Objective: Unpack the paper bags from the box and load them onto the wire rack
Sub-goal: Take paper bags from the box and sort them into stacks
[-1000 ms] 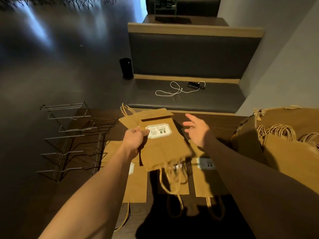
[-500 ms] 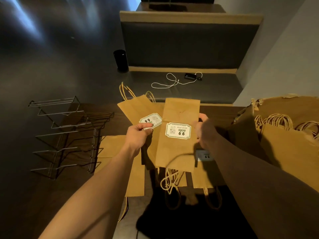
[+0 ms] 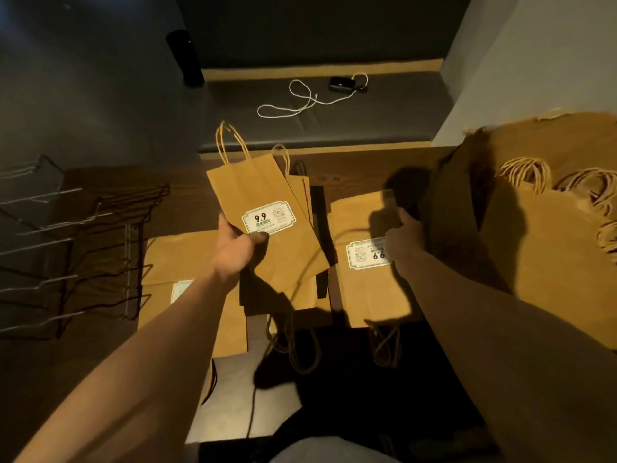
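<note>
While left hand (image 3: 233, 252) pinches flat kraft bag (image 3: 267, 208), twisted-cord handles up.

Beyond your bench (image 3: 360, 168), a padded seat (image 3: 367, 115) runs along the wall. You see a white cord (image 3: 293, 101) lying looped on it, leading to a small black device (image 3: 340, 84). A dark cylinder (image 3: 185, 58) stands near the seat's left end.

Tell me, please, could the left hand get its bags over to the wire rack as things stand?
Probably yes: the left hand grips paper bags, and only bare table shows between them and the wire rack.
</note>
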Action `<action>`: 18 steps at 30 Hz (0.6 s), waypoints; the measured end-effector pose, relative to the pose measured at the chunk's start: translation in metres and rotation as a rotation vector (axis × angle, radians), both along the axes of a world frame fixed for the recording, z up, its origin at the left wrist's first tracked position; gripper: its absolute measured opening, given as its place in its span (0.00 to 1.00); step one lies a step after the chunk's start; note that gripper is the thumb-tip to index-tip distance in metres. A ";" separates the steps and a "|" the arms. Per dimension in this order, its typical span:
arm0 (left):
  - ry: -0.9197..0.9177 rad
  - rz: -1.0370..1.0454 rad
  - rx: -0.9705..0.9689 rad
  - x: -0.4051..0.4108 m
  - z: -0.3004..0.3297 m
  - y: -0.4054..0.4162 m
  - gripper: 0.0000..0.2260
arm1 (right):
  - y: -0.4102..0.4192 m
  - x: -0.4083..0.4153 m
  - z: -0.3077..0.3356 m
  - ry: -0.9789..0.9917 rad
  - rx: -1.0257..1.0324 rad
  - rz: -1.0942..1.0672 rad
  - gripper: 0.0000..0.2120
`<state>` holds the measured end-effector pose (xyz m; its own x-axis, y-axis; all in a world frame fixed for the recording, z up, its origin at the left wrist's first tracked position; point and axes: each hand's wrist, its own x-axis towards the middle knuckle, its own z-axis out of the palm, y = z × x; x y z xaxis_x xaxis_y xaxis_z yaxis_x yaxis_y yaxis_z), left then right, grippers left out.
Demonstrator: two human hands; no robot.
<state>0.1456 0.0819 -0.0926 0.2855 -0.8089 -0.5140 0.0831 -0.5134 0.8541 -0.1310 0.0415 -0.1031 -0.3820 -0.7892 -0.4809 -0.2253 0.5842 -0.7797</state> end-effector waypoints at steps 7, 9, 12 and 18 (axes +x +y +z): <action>0.163 0.046 0.009 -0.018 -0.022 0.001 0.21 | -0.013 -0.006 -0.042 -0.027 0.088 0.008 0.31; 0.217 0.024 0.004 -0.023 -0.028 0.002 0.23 | -0.011 -0.007 -0.048 0.040 0.127 0.050 0.27; 0.248 -0.002 0.020 -0.027 -0.037 0.003 0.25 | -0.010 -0.011 -0.050 0.305 0.150 0.064 0.25; 0.268 -0.081 0.018 -0.041 -0.035 -0.001 0.25 | -0.003 0.029 0.000 -0.034 0.033 0.413 0.23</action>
